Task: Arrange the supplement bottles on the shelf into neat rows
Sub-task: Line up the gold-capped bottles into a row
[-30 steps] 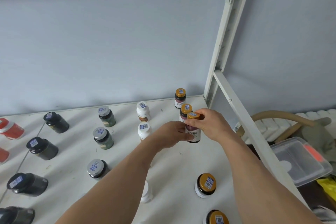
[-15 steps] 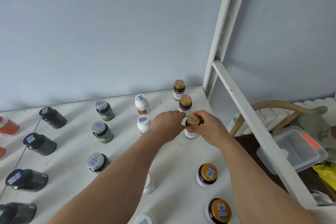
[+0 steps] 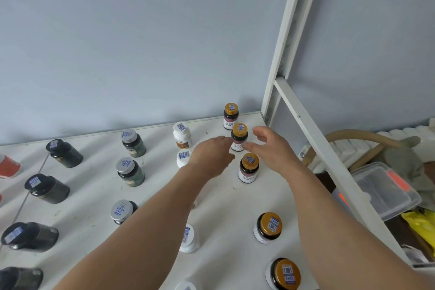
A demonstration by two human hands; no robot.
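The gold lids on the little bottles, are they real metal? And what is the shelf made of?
Gold lids: shiny gold finish, but likely plastic or thin coated metal; the look cannot settle it, and a blue sticker covers each top. Shelf: a flat, matte white painted board with scuffs and specks, possibly metal like its white frame post.

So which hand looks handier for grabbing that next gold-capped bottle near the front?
Probably the right hand. It hovers open on the same side as the gold-capped column, and the loose gold-capped bottle stands beside that forearm. The left hand sits further over, above the white bottles.
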